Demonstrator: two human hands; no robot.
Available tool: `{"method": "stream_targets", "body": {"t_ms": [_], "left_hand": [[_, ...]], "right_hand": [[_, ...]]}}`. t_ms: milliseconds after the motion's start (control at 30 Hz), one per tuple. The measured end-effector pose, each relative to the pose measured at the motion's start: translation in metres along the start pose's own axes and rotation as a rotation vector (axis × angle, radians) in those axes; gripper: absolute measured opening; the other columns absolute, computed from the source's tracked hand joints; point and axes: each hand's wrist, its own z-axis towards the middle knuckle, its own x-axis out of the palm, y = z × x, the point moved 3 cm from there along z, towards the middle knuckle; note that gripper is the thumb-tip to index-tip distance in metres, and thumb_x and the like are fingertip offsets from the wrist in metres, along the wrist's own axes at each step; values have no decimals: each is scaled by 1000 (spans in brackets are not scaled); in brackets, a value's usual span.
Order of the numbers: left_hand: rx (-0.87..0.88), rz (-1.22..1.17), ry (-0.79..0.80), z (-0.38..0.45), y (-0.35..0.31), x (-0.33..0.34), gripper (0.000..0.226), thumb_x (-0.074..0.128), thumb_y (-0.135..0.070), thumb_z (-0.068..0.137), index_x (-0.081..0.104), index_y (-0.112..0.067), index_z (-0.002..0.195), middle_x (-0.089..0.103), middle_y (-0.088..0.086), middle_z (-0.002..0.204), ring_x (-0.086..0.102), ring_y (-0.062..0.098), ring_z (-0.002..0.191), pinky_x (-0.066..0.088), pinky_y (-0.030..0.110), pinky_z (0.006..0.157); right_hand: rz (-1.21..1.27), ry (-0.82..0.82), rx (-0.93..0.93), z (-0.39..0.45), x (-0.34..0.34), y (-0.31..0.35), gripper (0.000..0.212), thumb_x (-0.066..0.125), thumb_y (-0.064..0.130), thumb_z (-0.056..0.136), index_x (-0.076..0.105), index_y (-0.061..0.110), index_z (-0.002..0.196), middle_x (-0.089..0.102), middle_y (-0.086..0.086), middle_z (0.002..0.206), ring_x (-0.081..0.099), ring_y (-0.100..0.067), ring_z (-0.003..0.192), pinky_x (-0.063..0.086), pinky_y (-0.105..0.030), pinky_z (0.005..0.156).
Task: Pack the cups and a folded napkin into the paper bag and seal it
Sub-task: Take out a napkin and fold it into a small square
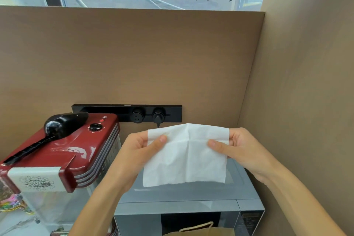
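Observation:
A white paper napkin point(186, 156) hangs spread out in front of me, creased down its middle, held in the air above a microwave. My left hand point(138, 149) pinches its upper left edge, thumb on the front. At the upper right edge my right hand point(239, 147) grips it the same way. The top of a brown paper bag point(201, 231) with a twisted handle shows at the bottom edge, below the napkin. No cups are in view.
A grey microwave point(191, 209) stands under my hands. To the left is a red popcorn machine point(63, 145) with a black scoop on top. A black socket strip point(147, 114) sits on the brown back wall. A brown side wall closes the right. A wire rack hangs overhead.

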Motion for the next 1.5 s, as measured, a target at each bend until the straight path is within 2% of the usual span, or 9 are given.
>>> {"method": "stream_targets", "body": {"t_ms": [133, 267, 433, 567, 767, 1033, 1200, 1367, 1500], "left_hand": [[4, -11, 30, -1, -6, -6, 27, 64, -28, 96, 73, -21, 120, 76, 11, 113, 74, 29, 102, 61, 28, 72], [3, -47, 12, -4, -10, -8, 25, 61, -20, 96, 75, -15, 116, 79, 13, 98, 76, 17, 68, 53, 16, 46], [29, -6, 0, -4, -14, -14, 29, 61, -23, 92, 74, -17, 117, 76, 14, 113, 73, 30, 102, 61, 35, 82], [51, 7, -31, -4, -17, -17, 26, 58, -18, 94, 75, -12, 113, 77, 13, 109, 74, 25, 94, 57, 25, 71], [94, 21, -56, -6, -20, -19, 24, 55, -11, 97, 76, -13, 108, 77, 14, 106, 74, 23, 90, 57, 25, 71], [100, -3, -93, -4, -18, -15, 27, 51, -2, 97, 76, -8, 106, 75, 18, 107, 72, 28, 94, 59, 30, 76], [120, -30, -94, -1, -20, -12, 24, 52, 0, 95, 75, -4, 101, 76, 16, 101, 71, 23, 86, 57, 27, 72], [150, -79, -107, 0, -22, -8, 18, 55, -1, 93, 73, 2, 96, 75, 15, 94, 70, 21, 80, 56, 25, 68], [173, -67, -108, 1, -24, -4, 18, 55, 0, 93, 73, 0, 90, 73, 13, 89, 68, 19, 77, 54, 23, 66]], "right_hand": [[-18, 48, -39, -2, -8, 5, 25, 63, 20, 99, 73, 17, 121, 75, -7, 121, 71, -26, 112, 57, -27, 90], [-55, 75, -46, -4, -12, 7, 27, 59, 20, 101, 71, 19, 124, 75, -6, 120, 72, -25, 110, 55, -22, 84], [-69, 75, -62, -6, -17, 7, 28, 56, 21, 102, 70, 21, 126, 76, -7, 119, 73, -26, 107, 56, -25, 83], [-83, 67, -63, -5, -22, 7, 29, 52, 19, 104, 68, 24, 128, 75, -8, 119, 72, -28, 108, 57, -29, 86], [-94, 72, -89, -6, -26, 9, 33, 51, 10, 104, 67, 23, 130, 75, -7, 120, 72, -26, 109, 56, -26, 85], [-122, -58, -138, -10, -29, 11, 25, 63, 22, 93, 78, 20, 112, 79, -8, 106, 75, -30, 91, 61, -31, 77], [-138, -143, -172, -10, -32, 7, 23, 60, 7, 96, 80, 16, 103, 80, -11, 98, 75, -31, 84, 61, -32, 74], [-120, -142, -213, -12, -32, 9, 24, 60, 13, 97, 77, 18, 113, 77, -7, 113, 74, -30, 96, 61, -38, 80], [-142, -211, -214, -15, -36, 9, 28, 59, -1, 96, 81, 16, 93, 75, -11, 82, 67, -18, 78, 54, -20, 72]]}}
